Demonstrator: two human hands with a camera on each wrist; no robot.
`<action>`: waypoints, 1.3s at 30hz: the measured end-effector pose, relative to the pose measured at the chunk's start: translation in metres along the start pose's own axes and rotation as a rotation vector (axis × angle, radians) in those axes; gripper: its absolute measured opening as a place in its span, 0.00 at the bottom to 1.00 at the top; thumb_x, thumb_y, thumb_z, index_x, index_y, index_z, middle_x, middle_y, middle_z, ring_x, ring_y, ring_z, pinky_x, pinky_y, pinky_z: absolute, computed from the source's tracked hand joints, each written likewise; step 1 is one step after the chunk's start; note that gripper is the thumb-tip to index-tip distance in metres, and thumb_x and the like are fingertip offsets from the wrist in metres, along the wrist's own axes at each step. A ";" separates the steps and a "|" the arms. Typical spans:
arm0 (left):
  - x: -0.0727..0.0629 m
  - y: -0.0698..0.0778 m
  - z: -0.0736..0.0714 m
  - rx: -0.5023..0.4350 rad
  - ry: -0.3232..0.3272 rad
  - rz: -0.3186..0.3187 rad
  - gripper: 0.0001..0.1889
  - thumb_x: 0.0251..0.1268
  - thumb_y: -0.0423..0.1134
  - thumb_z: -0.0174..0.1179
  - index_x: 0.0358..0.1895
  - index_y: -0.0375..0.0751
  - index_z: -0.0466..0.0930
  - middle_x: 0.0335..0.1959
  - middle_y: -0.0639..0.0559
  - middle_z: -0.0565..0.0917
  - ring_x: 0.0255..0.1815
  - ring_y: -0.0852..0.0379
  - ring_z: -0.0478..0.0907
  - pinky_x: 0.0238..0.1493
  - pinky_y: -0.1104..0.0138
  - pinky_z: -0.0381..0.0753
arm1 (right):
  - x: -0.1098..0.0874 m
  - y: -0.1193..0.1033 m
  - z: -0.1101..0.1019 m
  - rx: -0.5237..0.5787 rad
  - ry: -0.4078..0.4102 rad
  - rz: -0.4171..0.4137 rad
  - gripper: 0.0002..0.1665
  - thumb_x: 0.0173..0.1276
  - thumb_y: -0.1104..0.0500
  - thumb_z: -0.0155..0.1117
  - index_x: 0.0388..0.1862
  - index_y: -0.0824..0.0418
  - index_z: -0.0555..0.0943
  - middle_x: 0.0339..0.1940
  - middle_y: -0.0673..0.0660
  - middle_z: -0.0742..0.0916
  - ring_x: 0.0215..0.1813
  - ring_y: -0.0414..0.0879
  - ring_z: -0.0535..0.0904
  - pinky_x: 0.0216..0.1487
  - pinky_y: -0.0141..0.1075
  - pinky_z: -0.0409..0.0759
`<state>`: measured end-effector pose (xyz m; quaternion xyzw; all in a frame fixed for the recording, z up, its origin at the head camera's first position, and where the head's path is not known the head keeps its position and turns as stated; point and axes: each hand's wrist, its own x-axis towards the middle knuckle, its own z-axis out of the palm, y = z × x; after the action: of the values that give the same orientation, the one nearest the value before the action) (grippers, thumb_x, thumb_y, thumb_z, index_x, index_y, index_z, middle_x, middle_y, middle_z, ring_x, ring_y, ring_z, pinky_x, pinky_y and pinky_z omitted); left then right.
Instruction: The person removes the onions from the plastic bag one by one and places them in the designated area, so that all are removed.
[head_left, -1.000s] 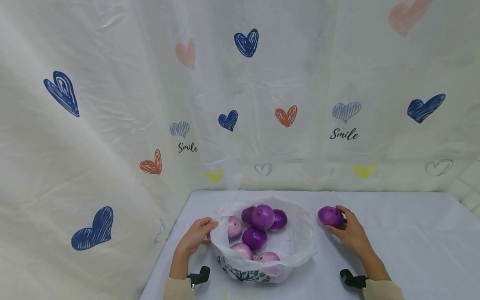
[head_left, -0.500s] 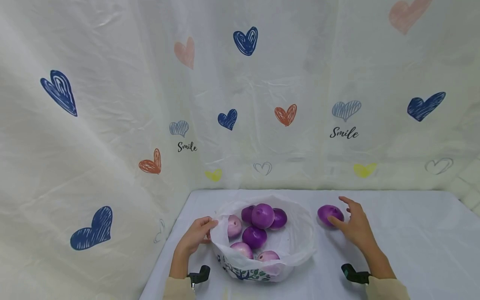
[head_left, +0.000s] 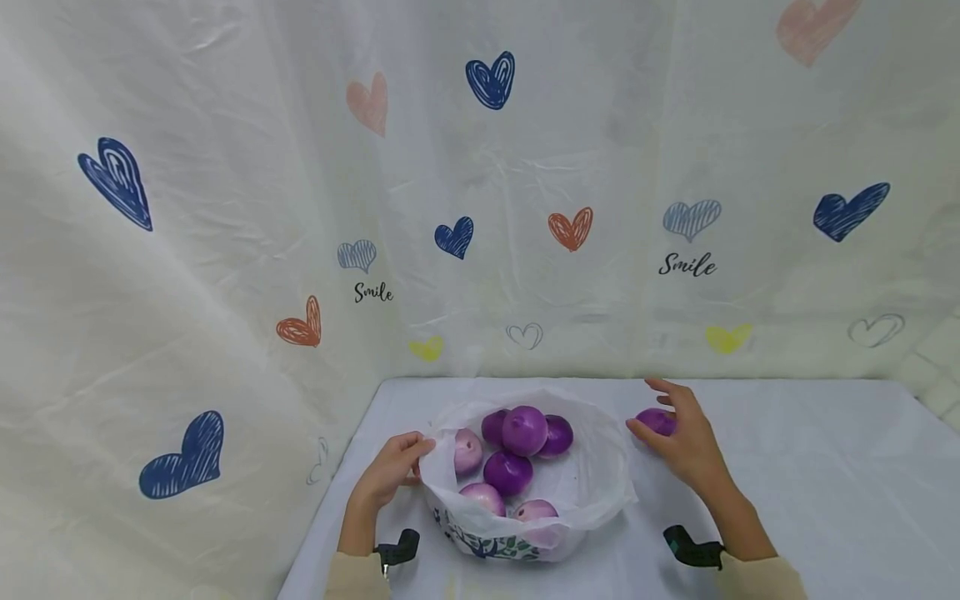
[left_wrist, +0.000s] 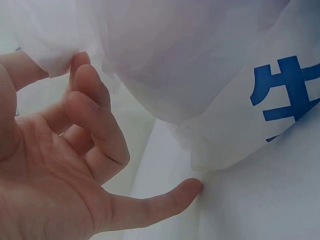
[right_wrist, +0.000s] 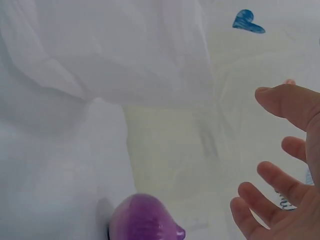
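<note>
A white plastic bag with a blue and green print stands wide-mouthed on the table, with several onions inside, some deep purple and some pale pink. At its left rim, my left hand pinches the film between thumb and fingers; the left wrist view shows the bag wall hanging beside that hand. Right of the bag, a purple onion lies on the table, partly hidden behind my right hand. In the right wrist view, that hand's fingers are spread, apart from the onion.
A white cloth covers the table, whose back edge meets a pale curtain printed with hearts and the word Smile. Another curtain side slopes down along the left edge of the table. A black wrist device sits on each forearm.
My right hand has let go of the purple onion, drawn back to the right, then moved left and up over it again. My left hand keeps its hold on the bag rim.
</note>
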<state>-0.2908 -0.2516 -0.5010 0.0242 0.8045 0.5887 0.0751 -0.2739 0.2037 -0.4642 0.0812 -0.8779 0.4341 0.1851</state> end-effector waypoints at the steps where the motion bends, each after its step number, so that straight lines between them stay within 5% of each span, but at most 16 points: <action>1: 0.000 0.000 0.000 0.000 0.000 0.000 0.14 0.75 0.47 0.59 0.33 0.40 0.74 0.24 0.53 0.72 0.30 0.55 0.71 0.41 0.54 0.80 | -0.001 -0.004 0.002 -0.001 0.006 -0.020 0.44 0.65 0.54 0.75 0.76 0.61 0.65 0.70 0.69 0.72 0.67 0.69 0.71 0.58 0.66 0.78; 3: 0.000 0.000 0.000 -0.001 0.000 -0.001 0.14 0.75 0.47 0.60 0.33 0.41 0.74 0.24 0.54 0.72 0.30 0.55 0.71 0.41 0.54 0.80 | -0.002 -0.011 0.006 0.013 0.018 -0.069 0.43 0.64 0.56 0.76 0.74 0.61 0.68 0.69 0.66 0.74 0.65 0.66 0.73 0.57 0.59 0.82; 5: 0.001 0.000 0.000 0.001 0.000 0.000 0.15 0.75 0.47 0.60 0.33 0.40 0.74 0.24 0.53 0.71 0.30 0.55 0.71 0.41 0.54 0.80 | -0.003 -0.018 0.012 0.019 0.029 -0.125 0.42 0.62 0.57 0.77 0.72 0.60 0.70 0.67 0.63 0.76 0.64 0.62 0.75 0.57 0.41 0.84; 7: 0.001 -0.001 0.000 0.002 0.000 0.001 0.15 0.75 0.47 0.60 0.33 0.40 0.74 0.24 0.53 0.71 0.31 0.55 0.71 0.41 0.54 0.80 | -0.005 -0.023 0.019 0.034 0.029 -0.179 0.41 0.61 0.59 0.78 0.71 0.61 0.71 0.66 0.62 0.78 0.62 0.59 0.76 0.57 0.25 0.77; 9: 0.001 -0.001 0.000 0.003 0.000 0.002 0.15 0.75 0.47 0.60 0.33 0.40 0.74 0.24 0.53 0.71 0.31 0.55 0.72 0.41 0.54 0.80 | -0.006 -0.029 0.026 0.046 0.019 -0.228 0.40 0.60 0.60 0.79 0.70 0.62 0.72 0.64 0.60 0.79 0.61 0.56 0.76 0.56 0.19 0.70; 16: 0.001 0.000 0.000 -0.003 0.000 -0.001 0.15 0.75 0.47 0.60 0.33 0.40 0.74 0.23 0.53 0.71 0.30 0.55 0.72 0.41 0.54 0.80 | -0.015 -0.046 0.054 0.059 -0.057 -0.360 0.39 0.56 0.63 0.80 0.67 0.61 0.75 0.61 0.55 0.82 0.56 0.47 0.79 0.53 0.44 0.83; 23: 0.000 0.000 0.001 0.002 0.007 -0.004 0.15 0.75 0.47 0.59 0.32 0.41 0.74 0.24 0.53 0.71 0.30 0.55 0.72 0.42 0.54 0.81 | -0.027 -0.057 0.074 0.116 -0.272 -0.370 0.38 0.58 0.60 0.80 0.66 0.58 0.74 0.58 0.54 0.83 0.55 0.49 0.81 0.54 0.40 0.84; 29: 0.000 0.001 0.001 0.011 0.014 -0.003 0.15 0.75 0.47 0.59 0.33 0.40 0.74 0.24 0.52 0.71 0.31 0.55 0.72 0.42 0.54 0.82 | -0.031 -0.060 0.078 0.166 -0.472 -0.317 0.36 0.61 0.57 0.77 0.66 0.60 0.74 0.60 0.56 0.84 0.55 0.42 0.81 0.57 0.44 0.83; 39: -0.002 0.002 0.000 0.020 0.011 -0.007 0.15 0.75 0.48 0.59 0.34 0.40 0.75 0.23 0.52 0.71 0.30 0.55 0.72 0.41 0.55 0.80 | -0.034 -0.052 0.080 0.230 -0.718 -0.301 0.32 0.65 0.51 0.75 0.63 0.60 0.75 0.60 0.62 0.83 0.57 0.62 0.82 0.56 0.49 0.83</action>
<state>-0.2890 -0.2508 -0.4993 0.0187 0.8107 0.5807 0.0724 -0.2476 0.1081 -0.4842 0.3755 -0.8107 0.4417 -0.0820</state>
